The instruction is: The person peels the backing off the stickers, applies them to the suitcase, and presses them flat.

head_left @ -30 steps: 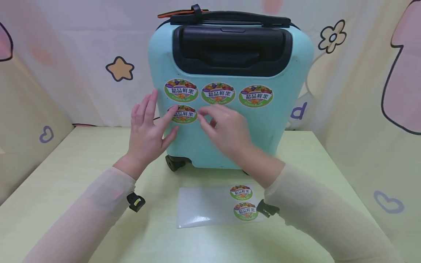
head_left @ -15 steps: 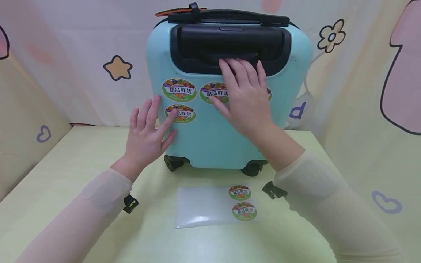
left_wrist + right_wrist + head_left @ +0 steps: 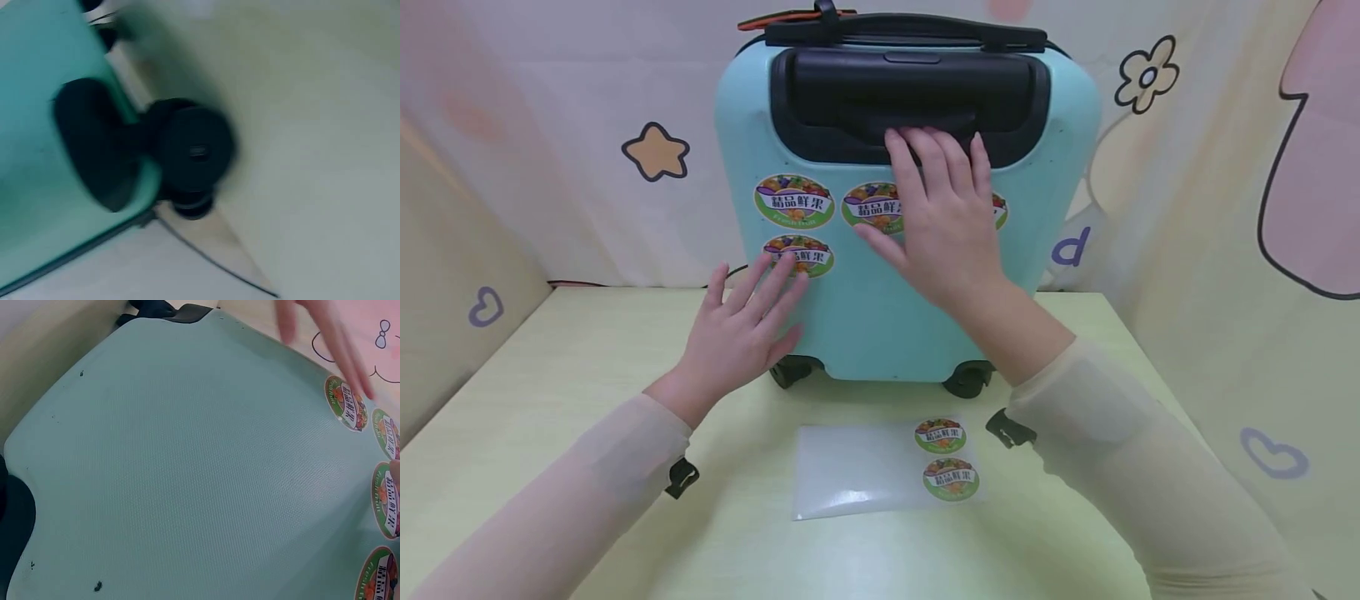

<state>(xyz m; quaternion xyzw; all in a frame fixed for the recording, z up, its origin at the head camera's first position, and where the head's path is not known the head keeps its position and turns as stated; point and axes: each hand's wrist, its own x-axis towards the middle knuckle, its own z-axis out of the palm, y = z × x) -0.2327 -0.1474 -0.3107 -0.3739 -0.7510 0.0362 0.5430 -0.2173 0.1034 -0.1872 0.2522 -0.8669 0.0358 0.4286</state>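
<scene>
A light-blue suitcase (image 3: 880, 317) stands upright on the table, with oval fruit stickers on its front. My right hand (image 3: 951, 217) lies across the upper front, fingertips at the black handle recess (image 3: 910, 104), and it partly hides two stickers of the top row. The top-left sticker (image 3: 794, 202) shows in full. My left hand (image 3: 737, 337), fingers spread, is at the lower-left sticker (image 3: 797, 256), its fingertips overlapping it. In the right wrist view, blurred left fingers (image 3: 340, 350) reach over that sticker (image 3: 345, 403). The left wrist view shows a suitcase wheel (image 3: 194, 150).
A glossy sticker sheet (image 3: 850, 471) lies on the table before the suitcase, with two oval stickers (image 3: 951, 479) at its right end. A patterned cloth (image 3: 572, 150) hangs behind and at the sides. A thin black cable (image 3: 212, 259) runs behind the suitcase.
My right hand has left the lower-left sticker and gone up and right to the handle recess. My left hand has lowered slightly, its fingers shifting over the sticker. The view has shifted a little.
</scene>
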